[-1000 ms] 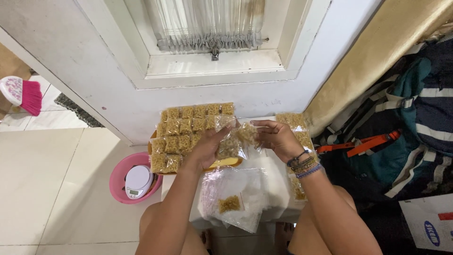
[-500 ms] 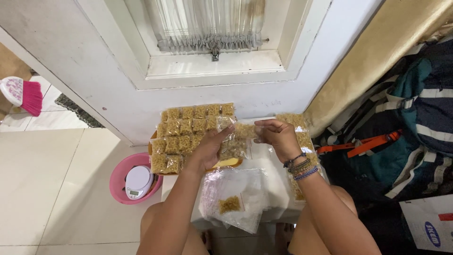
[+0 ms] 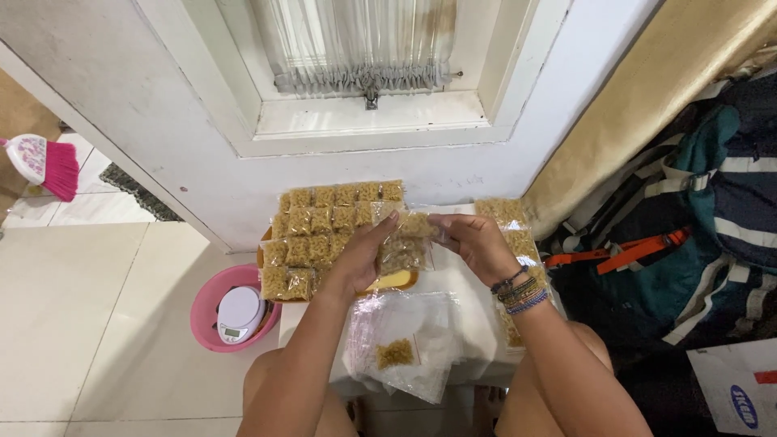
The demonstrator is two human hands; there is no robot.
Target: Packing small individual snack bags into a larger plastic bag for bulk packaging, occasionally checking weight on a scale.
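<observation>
Both hands, left hand (image 3: 362, 257) and right hand (image 3: 477, 243), are pinched on a macaroni packet (image 3: 405, 241) above the tabletop (image 3: 465, 299); contents could be spilled if its seal is left unpressed.

Scale (image 3: 239, 314) readout too small; sign (image 3: 740, 396) cut off (rt edge).

White panelled door (image 3: 162, 121) ahead, glazed panel with gathered sheer curtain (image 3: 356, 48). Cream tiled floor (image 3: 81, 324), daylight from the left. Pink basin (image 3: 212, 301) with a white scale (image 3: 236, 314) on floor. Pink brush (image 3: 44, 162) far left. Tan fabric (image 3: 647, 97) and bags (image 3: 696, 226) right.
</observation>
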